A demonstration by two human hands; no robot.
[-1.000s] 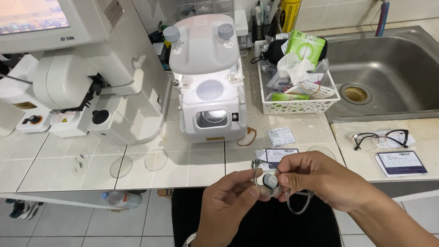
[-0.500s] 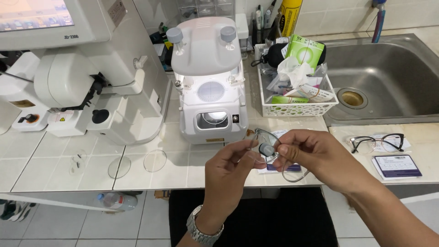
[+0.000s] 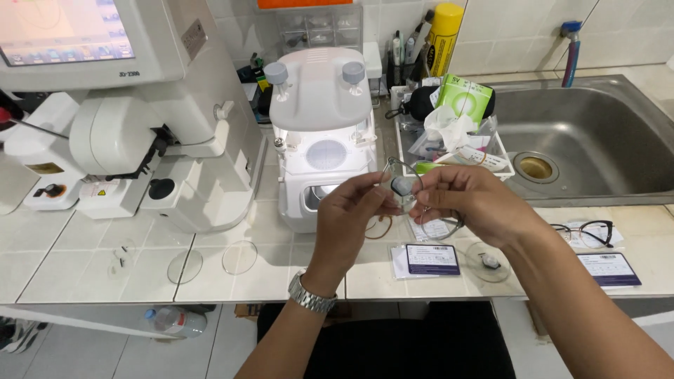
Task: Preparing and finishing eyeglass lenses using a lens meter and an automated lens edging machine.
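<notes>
- Head view: left hand (image 3: 351,210) and right hand (image 3: 470,203) both pinch an eyeglass frame (image 3: 414,200) above the tiled table (image 3: 91,260), before the white machine (image 3: 323,133).
- Frame looks light, thin, fragile; best held by its rim, off the lens.

head view | worn – looks down, forward | close over tiled counter (image 3: 84,267)

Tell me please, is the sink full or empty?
Empty: the sink shows bare steel down to its drain, with no standing water visible.
</notes>
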